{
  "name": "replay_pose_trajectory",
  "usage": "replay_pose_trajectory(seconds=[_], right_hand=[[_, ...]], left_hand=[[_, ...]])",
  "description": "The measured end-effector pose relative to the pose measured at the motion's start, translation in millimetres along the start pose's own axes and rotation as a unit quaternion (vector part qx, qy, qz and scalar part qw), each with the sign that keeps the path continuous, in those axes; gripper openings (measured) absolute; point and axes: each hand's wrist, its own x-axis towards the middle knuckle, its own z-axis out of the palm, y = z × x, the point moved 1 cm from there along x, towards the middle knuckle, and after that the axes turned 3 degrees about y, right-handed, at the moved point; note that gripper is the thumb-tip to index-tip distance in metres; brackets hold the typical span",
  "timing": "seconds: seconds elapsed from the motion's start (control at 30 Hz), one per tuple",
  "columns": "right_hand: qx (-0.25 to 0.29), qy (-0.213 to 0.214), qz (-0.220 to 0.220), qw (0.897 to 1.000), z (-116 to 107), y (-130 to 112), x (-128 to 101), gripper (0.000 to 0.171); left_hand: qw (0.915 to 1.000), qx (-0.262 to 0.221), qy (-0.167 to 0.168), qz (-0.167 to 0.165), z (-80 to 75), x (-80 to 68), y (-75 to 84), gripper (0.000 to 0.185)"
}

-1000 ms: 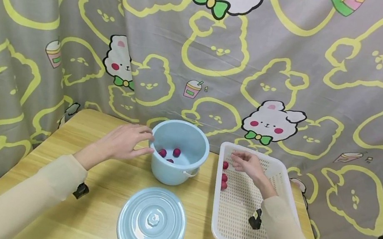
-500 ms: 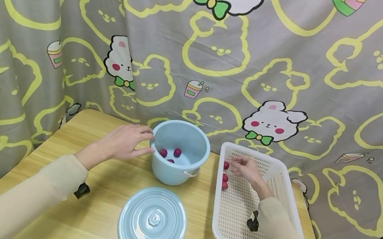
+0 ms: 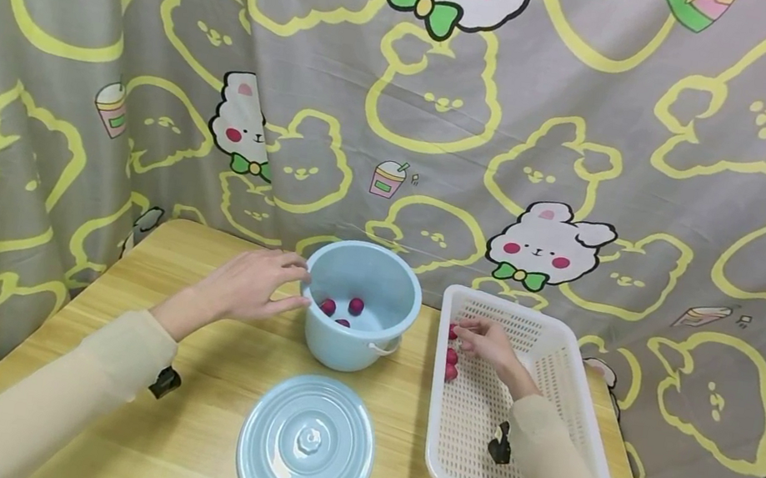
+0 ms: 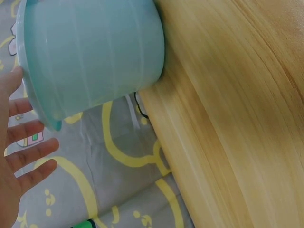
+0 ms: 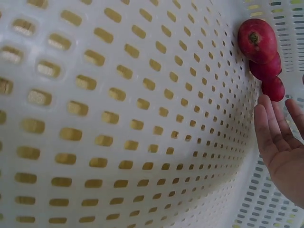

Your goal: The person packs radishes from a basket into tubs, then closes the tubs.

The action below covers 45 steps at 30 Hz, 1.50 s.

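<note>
Your left hand [image 3: 245,289] rests open-fingered against the blue bucket [image 3: 359,303] near the bench's back edge, steadying it, while your right hand [image 3: 487,345], fingers relaxed and holding nothing, reaches the red fruits [image 5: 262,52] along the white basket's [image 3: 548,436] left wall.

- The desk [image 3: 215,380] is light wood with a straight grain, and it stands against a grey curtain printed with rabbits.
- A pale blue bucket [image 3: 358,307] stands upright and open on the desk, near the far edge, at about the middle.
- The bucket's lid [image 3: 306,448] lies flat on the desk, nearer the person than the bucket and apart from it, knob up.
- A white perforated tray [image 3: 513,417] lies on the right side of the desk, just beside the bucket, its near corner at the desk's front edge.
</note>
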Motion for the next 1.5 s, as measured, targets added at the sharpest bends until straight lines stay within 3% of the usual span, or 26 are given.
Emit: replay_pose_trajectory(seconds=[0.23,1.17,1.5], right_hand=[[0.011,0.003,0.004,1.000,2.9,2.1,3.2,0.043],[-0.038,-0.006,0.029,0.999,11.5,0.6,7.7,0.039],[-0.028,0.002,0.030,0.999,13.9,1.4,8.1,0.033]], left_hand=[[1.0000,0.000,0.003,0.002,-0.7,-0.2,0.6,0.043],[1.0000,0.001,0.007,0.005,0.1,-1.5,-1.1,0.041],[1.0000,-0.002,-0.002,-0.001,1.8,-0.1,-1.5,0.041]])
